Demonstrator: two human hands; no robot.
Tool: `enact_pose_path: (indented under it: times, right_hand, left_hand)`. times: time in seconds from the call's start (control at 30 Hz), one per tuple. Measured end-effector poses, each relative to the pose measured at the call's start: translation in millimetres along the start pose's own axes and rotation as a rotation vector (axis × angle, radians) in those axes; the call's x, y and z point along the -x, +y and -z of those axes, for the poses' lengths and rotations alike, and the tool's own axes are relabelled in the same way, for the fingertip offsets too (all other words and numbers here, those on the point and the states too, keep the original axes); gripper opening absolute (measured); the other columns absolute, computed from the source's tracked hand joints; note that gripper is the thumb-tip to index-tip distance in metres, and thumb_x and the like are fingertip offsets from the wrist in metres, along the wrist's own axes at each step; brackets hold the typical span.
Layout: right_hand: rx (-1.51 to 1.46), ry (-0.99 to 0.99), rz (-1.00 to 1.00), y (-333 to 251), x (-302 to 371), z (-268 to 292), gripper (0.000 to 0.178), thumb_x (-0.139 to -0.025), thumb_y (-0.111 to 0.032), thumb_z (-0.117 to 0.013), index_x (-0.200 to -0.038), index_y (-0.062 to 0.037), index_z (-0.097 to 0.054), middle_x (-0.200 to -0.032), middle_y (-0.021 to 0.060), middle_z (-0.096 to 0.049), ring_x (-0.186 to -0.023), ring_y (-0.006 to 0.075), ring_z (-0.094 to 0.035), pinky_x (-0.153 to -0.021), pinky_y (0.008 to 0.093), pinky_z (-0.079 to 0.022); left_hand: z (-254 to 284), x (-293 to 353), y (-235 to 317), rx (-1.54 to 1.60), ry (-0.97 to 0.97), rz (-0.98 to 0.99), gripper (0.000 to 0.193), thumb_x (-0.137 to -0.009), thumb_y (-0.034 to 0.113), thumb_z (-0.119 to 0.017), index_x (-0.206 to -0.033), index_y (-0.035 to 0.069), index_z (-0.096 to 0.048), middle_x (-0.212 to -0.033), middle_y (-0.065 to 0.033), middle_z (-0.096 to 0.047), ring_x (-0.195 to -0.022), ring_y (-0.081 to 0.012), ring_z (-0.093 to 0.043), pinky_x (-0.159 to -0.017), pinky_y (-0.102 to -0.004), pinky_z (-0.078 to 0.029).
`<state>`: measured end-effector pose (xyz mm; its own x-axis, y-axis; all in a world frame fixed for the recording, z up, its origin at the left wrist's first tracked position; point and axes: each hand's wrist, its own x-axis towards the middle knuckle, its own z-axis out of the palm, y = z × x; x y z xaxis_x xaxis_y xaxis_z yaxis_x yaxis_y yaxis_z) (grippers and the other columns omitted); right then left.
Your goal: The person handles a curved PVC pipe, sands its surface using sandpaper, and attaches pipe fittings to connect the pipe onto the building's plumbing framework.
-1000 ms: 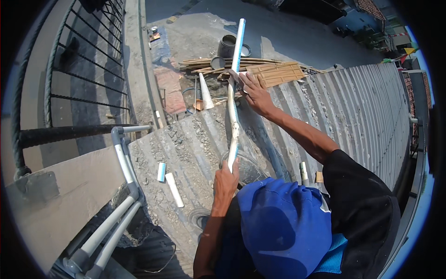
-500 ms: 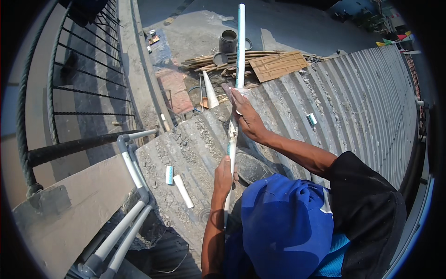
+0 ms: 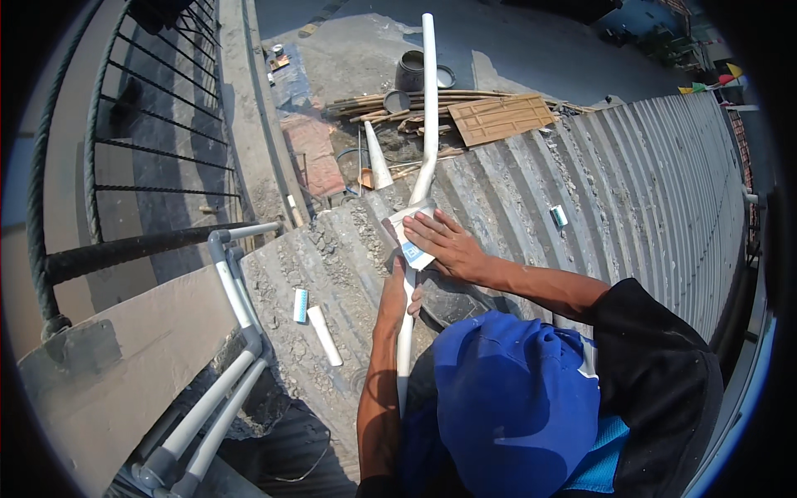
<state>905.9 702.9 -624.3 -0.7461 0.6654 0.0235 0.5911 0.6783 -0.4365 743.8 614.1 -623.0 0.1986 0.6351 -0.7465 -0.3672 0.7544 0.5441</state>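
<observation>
A long white plastic pipe [image 3: 430,100] with a bend partway along runs away from me, over the corrugated roof. My left hand [image 3: 393,299] is closed around its nearer part, thumb on top. My right hand [image 3: 452,245] presses a piece of sandpaper [image 3: 413,254] over the pipe just beyond, fingers laid across it. The sheet has a white back with blue print and a brown-grey side. Its underside against the pipe is hidden. To the left lie a short printed pipe piece [image 3: 300,305] and a plain white one [image 3: 325,336]. Blue cloth [image 3: 515,390] fills the space between my arms.
Corrugated roofing [image 3: 614,174], strewn with rubble, holds another short pipe piece [image 3: 558,216]. A metal railing [image 3: 158,145] and joined grey pipes [image 3: 207,407] stand at left. Beyond the roof edge are a wooden panel [image 3: 502,119], poles, a dark bucket [image 3: 409,73] and a white cone [image 3: 376,158].
My right hand has slid along the pipe toward my left hand, with the sandpaper. The pipe has turned, so its bend shows more and its printed side no longer faces up.
</observation>
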Motion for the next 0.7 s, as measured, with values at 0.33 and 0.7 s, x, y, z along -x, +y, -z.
enact_pose_path:
  times: [0.33,0.7]
  right_hand:
    - [-0.066,0.365,-0.208,42,-31,-80,0.053,-0.086,-0.019,-0.047,-0.137,-0.0141,-0.036,-0.145,0.0009,-0.032,-0.136,0.0188,-0.026,-0.114,0.0432,-0.010]
    - [0.082,-0.078,0.030,-5,-18,-6,0.056,-0.083,-0.019,-0.053,-0.136,-0.0134,-0.037,-0.144,0.0012,-0.033,-0.135,0.0175,-0.027,-0.113,0.0447,-0.013]
  left_hand:
    - [6,-7,-3,0.132,-0.030,0.054,0.049,-0.093,0.054,-0.031,-0.086,0.009,-0.048,-0.049,0.0015,-0.038,-0.032,-0.0075,-0.036,-0.030,-0.0206,-0.031]
    - [0,-8,-18,0.123,0.010,-0.015,0.064,-0.087,0.067,-0.033,-0.079,0.005,-0.048,-0.051,0.0012,-0.039,-0.035,-0.0073,-0.037,-0.033,-0.0216,-0.032]
